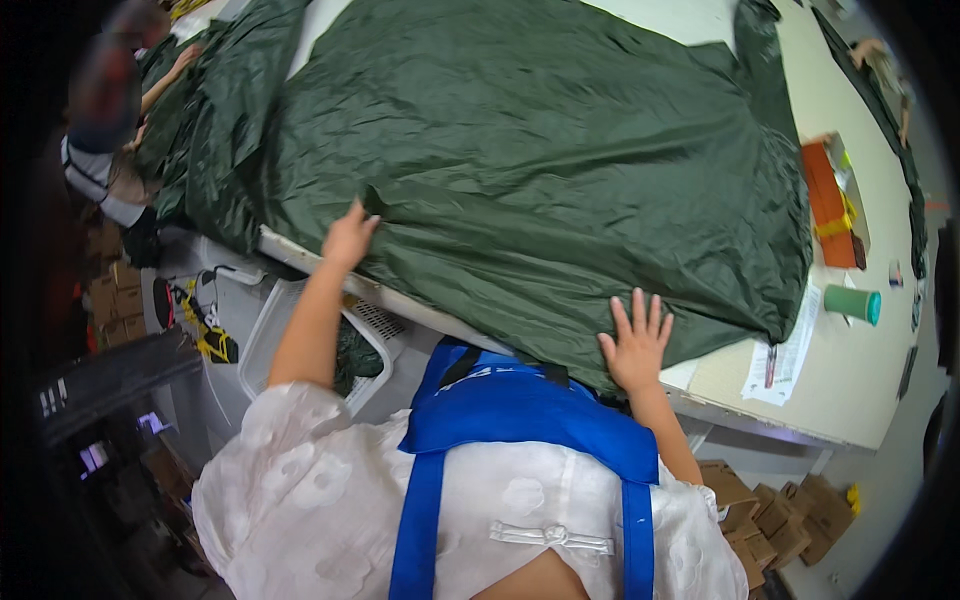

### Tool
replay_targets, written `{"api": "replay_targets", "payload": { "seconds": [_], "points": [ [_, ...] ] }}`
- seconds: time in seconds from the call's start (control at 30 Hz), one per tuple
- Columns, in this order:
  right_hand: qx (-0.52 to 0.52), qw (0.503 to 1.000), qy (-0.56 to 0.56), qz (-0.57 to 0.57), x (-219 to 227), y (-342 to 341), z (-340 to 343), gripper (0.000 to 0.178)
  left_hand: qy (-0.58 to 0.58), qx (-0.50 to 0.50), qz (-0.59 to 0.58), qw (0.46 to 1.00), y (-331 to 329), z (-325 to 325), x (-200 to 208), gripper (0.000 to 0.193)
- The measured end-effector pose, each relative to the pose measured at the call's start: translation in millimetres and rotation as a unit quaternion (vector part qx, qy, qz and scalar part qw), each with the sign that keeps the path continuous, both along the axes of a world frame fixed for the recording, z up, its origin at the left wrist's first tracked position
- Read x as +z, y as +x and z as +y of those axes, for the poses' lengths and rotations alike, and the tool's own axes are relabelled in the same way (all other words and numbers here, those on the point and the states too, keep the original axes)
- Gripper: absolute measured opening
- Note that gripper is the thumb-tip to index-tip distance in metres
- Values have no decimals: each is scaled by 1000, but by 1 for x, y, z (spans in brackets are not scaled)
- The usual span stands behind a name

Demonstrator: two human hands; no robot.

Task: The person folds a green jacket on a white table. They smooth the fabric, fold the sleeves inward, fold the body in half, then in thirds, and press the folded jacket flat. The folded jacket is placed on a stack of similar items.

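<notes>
A large sheet of thin, shiny dark green fabric [530, 150] lies spread and wrinkled over a white table [850, 390]. Its near edge hangs to the table's front edge by my body. My left hand [350, 235] pinches a fold of the fabric near the front left, and a small peak of cloth stands up at the fingertips. Farther right, my right hand [638, 345] rests flat on the fabric near its front edge, fingers spread.
An orange box [832, 205], a green cylinder [852, 304] and papers with a pen [780, 360] lie at the table's right. A white basket [262, 345] holding dark cloth stands below left. Cardboard boxes [770, 520] sit lower right. A co-worker's hand [183, 62] touches the fabric at far left.
</notes>
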State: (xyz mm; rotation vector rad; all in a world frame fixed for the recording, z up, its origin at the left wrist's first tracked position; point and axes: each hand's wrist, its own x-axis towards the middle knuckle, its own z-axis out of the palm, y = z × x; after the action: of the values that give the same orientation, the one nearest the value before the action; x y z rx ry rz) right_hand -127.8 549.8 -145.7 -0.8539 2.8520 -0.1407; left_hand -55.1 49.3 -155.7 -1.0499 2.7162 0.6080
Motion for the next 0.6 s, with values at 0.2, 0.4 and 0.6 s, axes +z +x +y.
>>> {"api": "replay_targets", "payload": {
  "seconds": [0.2, 0.4, 0.6],
  "points": [
    [-44, 988, -143, 30, 23, 23, 33, 55, 16, 179, 240, 954, 31, -71, 7, 53],
    [7, 996, -14, 84, 16, 87, 62, 54, 4, 335, 169, 927, 59, -181, -4, 87],
    [-32, 997, -36, 59, 5, 81, 26, 54, -113, 416, 111, 895, 47, -233, 1, 71]
  ]
}}
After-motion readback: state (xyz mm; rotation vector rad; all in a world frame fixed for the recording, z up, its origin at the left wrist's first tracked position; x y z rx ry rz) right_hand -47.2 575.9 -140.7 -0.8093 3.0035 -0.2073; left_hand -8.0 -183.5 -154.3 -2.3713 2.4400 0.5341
